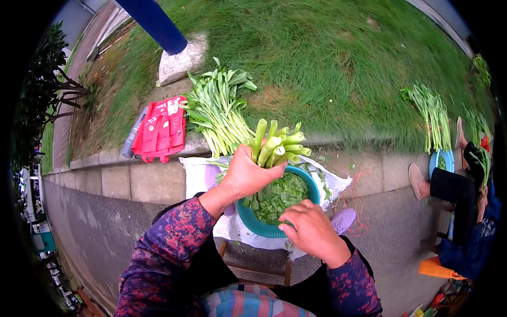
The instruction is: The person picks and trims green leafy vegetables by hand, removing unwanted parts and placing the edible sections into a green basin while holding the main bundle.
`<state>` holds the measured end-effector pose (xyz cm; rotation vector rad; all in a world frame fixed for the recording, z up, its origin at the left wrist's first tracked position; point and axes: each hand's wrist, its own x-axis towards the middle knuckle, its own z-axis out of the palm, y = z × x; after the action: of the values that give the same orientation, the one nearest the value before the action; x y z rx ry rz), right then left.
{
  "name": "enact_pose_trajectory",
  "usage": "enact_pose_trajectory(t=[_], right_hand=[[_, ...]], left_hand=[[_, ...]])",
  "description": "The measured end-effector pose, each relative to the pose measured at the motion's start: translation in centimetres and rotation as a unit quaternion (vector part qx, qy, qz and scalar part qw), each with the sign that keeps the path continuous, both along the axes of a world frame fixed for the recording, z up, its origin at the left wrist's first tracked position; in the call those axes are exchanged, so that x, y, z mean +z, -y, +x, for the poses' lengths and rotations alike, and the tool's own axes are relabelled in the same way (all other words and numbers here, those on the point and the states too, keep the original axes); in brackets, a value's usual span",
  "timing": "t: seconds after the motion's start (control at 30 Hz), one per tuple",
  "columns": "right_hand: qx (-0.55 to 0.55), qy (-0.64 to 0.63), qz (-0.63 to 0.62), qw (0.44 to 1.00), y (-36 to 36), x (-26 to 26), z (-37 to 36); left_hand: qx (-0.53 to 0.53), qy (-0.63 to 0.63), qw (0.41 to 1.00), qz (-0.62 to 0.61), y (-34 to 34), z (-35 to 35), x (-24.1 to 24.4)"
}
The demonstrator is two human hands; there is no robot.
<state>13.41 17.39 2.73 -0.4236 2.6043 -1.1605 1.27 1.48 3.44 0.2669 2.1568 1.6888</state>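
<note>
My left hand (253,170) grips a bunch of thick green hollow stems (277,144), their cut ends pointing up and away from me. Below it stands a teal plastic basin (253,226), partly filled with torn green leaves and stem pieces (279,198). My right hand (311,228) hovers over the basin's near right rim. Its fingers are bent, thumb and forefinger a little apart, and I see nothing between them. A larger pile of long leafy greens, apparently water spinach (222,111), lies beyond the basin to the left. White woven sheeting (233,232) is spread under the basin.
A red cloth bag (162,128) and a grey cylinder (132,138) lie on the kerb at left. Orange-red string (358,214) trails at right. A blue post (158,27) rises from the grass. Another person (455,198) sits at far right beside a blue basin (447,159).
</note>
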Motion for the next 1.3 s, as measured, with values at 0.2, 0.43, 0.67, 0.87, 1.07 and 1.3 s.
enact_pose_trajectory(t=[0.2,0.43,0.67,0.87,1.07,1.3], right_hand=[[-0.014,0.008,0.077,0.997,-1.3,-0.4,-0.5],[-0.052,0.017,0.040,0.998,-1.2,0.0,-0.9],[-0.132,-0.057,0.015,0.990,-1.7,-0.2,-1.5],[-0.276,-0.153,-0.070,0.946,-3.4,0.2,-3.0],[-0.291,-0.187,-0.127,0.930,-3.8,0.6,-3.7],[-0.245,-0.190,-0.100,0.946,-4.1,0.2,-3.6]], left_hand=[[-0.066,0.191,0.971,0.130,0.4,-0.6,0.0],[-0.061,0.315,0.925,0.203,0.8,-0.5,-0.8],[-0.099,0.344,0.919,0.167,0.9,-0.3,-1.2],[-0.133,0.366,0.908,0.154,0.6,0.6,-1.2],[-0.167,0.381,0.899,0.140,0.6,1.0,-1.2],[-0.167,0.394,0.896,0.118,0.6,1.1,-1.1]])
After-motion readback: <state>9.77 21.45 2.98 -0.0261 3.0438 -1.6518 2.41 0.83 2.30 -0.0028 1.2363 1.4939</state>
